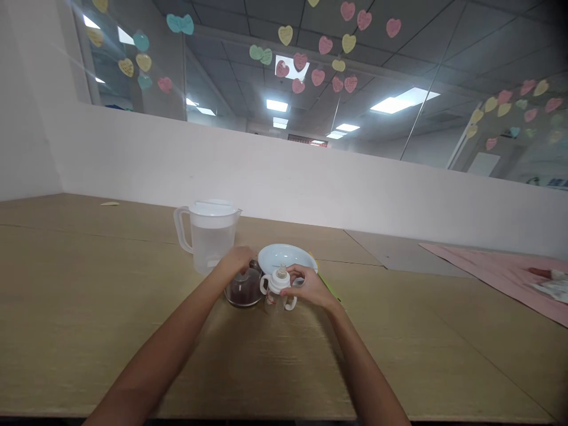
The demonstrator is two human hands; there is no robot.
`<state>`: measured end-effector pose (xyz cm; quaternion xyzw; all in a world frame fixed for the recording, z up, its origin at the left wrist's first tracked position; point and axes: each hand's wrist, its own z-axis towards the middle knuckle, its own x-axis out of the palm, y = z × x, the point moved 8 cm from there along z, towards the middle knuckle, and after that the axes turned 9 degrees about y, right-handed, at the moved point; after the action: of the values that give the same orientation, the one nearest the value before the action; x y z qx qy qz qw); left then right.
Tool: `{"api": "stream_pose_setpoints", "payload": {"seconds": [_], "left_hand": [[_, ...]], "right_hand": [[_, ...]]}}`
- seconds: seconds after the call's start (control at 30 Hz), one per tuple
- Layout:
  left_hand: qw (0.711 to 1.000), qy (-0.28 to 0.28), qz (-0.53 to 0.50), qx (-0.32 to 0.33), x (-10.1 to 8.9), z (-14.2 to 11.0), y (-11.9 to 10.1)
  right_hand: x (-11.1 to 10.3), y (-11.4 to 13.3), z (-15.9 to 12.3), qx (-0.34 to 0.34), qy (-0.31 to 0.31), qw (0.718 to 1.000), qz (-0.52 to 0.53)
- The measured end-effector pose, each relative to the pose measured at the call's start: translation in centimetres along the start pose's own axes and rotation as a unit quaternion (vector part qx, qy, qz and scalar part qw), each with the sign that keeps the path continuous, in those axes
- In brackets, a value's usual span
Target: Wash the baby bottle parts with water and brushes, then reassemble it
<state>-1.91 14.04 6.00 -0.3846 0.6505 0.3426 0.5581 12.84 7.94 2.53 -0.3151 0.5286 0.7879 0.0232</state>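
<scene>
My left hand [238, 259] is closed at the top of a dark-tinted glass pot [244, 290], near its handle; the fingertips are partly hidden. Close to its right stands a clear baby bottle [276, 291] with a white collar, two white side handles and a pale teat on top. The fingers and thumb of my right hand [310, 286] are closed on the bottle's collar from the right. Just behind the bottle is a pale blue-white bowl [284, 254].
A lidded translucent pitcher [213, 242] holding clear liquid stands behind my left hand, handle to the left. Something thin and green [329, 286] lies behind my right wrist. At the far right a pink cloth [488, 272] covers the table [133, 278]. A white wall [266, 171] closes the back.
</scene>
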Motion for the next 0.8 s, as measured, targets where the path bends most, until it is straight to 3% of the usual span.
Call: {"api": "stream_pose_setpoints", "payload": {"seconds": [0.13, 0.23, 0.3, 0.4, 0.57, 0.7, 0.8], "left_hand": [[0.999, -0.038, 0.002, 0.01, -3.2, -2.5, -0.8], [0.986, -0.097, -0.048, 0.127, -5.9, -5.0, -3.9], [0.975, -0.131, -0.057, 0.169, -7.0, -6.3, -5.5], [0.97, -0.155, -0.049, 0.181, -7.6, -7.2, -6.8], [0.968, -0.164, -0.086, 0.169, -8.3, -8.0, -6.6], [0.966, -0.126, -0.128, 0.186, -8.2, -8.5, -6.8], [0.965, -0.067, -0.134, 0.213, -7.2, -8.2, -7.5]], "right_hand": [[0.0, 0.1, 0.0, 0.007, -0.006, 1.0, 0.005], [0.1, 0.5, -0.1, 0.015, -0.003, 1.0, 0.006], [0.1, 0.7, -0.2, 0.019, -0.003, 1.0, 0.009], [0.0, 0.7, -0.2, 0.023, -0.011, 1.0, 0.012], [0.0, 0.6, -0.3, 0.032, -0.014, 0.999, 0.012], [0.0, 1.1, -0.4, 0.03, -0.01, 0.999, -0.003], [0.1, 1.2, -0.3, 0.025, 0.0, 1.0, -0.011]]}}
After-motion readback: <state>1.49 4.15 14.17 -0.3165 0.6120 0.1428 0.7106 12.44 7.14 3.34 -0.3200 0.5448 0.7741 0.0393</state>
